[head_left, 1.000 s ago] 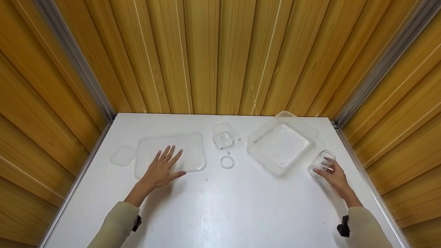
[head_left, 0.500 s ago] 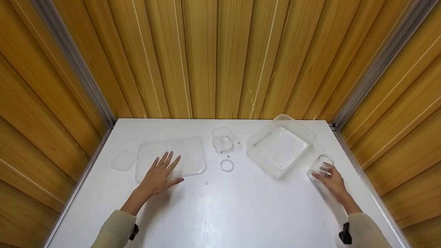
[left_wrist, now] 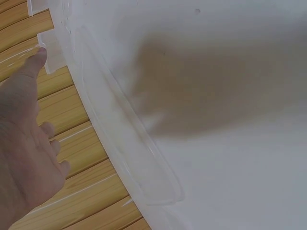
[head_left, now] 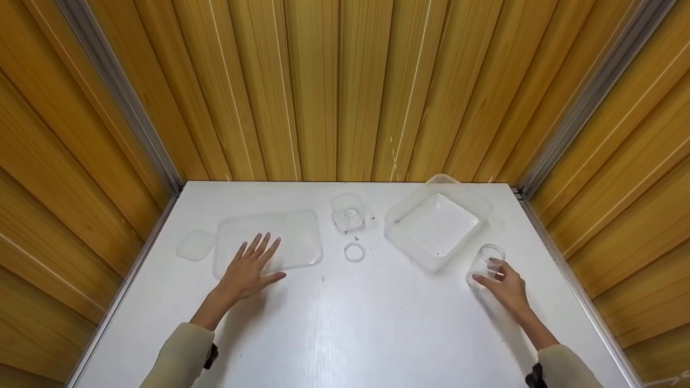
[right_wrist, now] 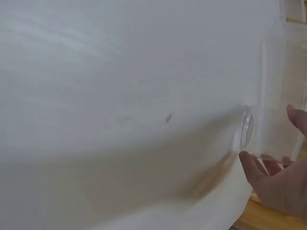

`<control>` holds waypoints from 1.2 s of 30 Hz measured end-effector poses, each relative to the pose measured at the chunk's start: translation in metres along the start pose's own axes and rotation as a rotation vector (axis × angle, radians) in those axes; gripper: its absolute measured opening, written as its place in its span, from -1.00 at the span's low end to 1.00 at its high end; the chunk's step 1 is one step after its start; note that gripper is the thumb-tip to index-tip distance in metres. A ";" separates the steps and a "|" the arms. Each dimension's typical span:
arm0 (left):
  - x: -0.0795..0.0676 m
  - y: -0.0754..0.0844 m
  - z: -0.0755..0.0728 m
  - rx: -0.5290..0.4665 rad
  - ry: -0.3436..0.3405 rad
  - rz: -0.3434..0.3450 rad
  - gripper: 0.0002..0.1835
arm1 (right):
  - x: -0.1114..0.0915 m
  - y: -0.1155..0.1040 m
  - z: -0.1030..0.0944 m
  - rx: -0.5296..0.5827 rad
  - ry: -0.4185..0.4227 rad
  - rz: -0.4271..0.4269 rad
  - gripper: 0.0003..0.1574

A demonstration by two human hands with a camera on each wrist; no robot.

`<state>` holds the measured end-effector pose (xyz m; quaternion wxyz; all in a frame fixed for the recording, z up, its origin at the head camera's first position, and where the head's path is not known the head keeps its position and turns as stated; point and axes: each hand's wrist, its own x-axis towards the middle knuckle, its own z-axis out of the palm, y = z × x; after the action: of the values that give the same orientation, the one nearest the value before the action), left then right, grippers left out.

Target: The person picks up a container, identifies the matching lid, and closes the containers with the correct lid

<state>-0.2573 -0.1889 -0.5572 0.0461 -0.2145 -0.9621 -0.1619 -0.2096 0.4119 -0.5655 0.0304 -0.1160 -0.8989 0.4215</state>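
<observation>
My right hand (head_left: 509, 285) grips a clear plastic jar (head_left: 476, 265) at the right side of the white table, thumb on one side and fingers on the other. In the right wrist view the jar (right_wrist: 273, 129) stands between thumb and fingers; I cannot tell whether its base touches the table. My left hand (head_left: 245, 275) is spread, palm down and holding nothing, over the near edge of a clear rectangular lid (head_left: 296, 231). The left wrist view has this lid (left_wrist: 122, 124) flat on the table beyond the left hand (left_wrist: 29, 158).
A large translucent square box (head_left: 414, 252) stands at the back right. Toward the middle are a small clear square container (head_left: 347, 203) and a round clear ring (head_left: 354, 260), with several dark specks nearby. A small squarish lid (head_left: 195, 245) lies far left. Wood-patterned walls (head_left: 312, 91) enclose the table.
My right hand has brought the jar a little to the left and nearer to me. The left hand stays spread in almost the same place.
</observation>
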 end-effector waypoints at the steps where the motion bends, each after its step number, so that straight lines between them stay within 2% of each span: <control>1: -0.001 0.000 -0.001 0.006 -0.005 0.002 -0.10 | -0.002 -0.005 0.002 -0.007 0.010 -0.011 -0.10; 7: -0.004 0.003 -0.004 0.027 -0.022 -0.001 -0.09 | -0.017 -0.031 0.016 0.006 -0.013 -0.074 -0.11; 14: -0.007 0.003 -0.002 0.028 -0.034 -0.004 -0.09 | -0.028 -0.053 0.047 0.097 -0.076 -0.137 -0.12; 20: -0.004 0.011 0.007 -0.019 -0.054 -0.023 -0.09 | -0.028 -0.072 0.082 0.256 -0.160 -0.168 -0.15; 24: 0.000 0.022 0.015 -0.026 -0.069 0.000 -0.09 | -0.031 -0.077 0.113 0.322 -0.206 -0.187 -0.18; 30: 0.008 0.031 0.026 -0.025 -0.071 0.012 -0.06 | -0.039 -0.082 0.148 0.353 -0.277 -0.221 -0.18; 33: 0.013 0.035 0.030 -0.051 -0.045 0.020 -0.02 | -0.039 -0.084 0.160 0.343 -0.274 -0.243 -0.19; 36: 0.016 0.039 0.035 -0.080 -0.012 0.040 -0.02 | -0.038 -0.084 0.169 0.304 -0.260 -0.301 -0.20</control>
<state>-0.2559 -0.1373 -0.5759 0.0350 -0.2365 -0.9506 -0.1980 -0.2136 0.2243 -0.6078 -0.0060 0.0804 -0.8286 0.5540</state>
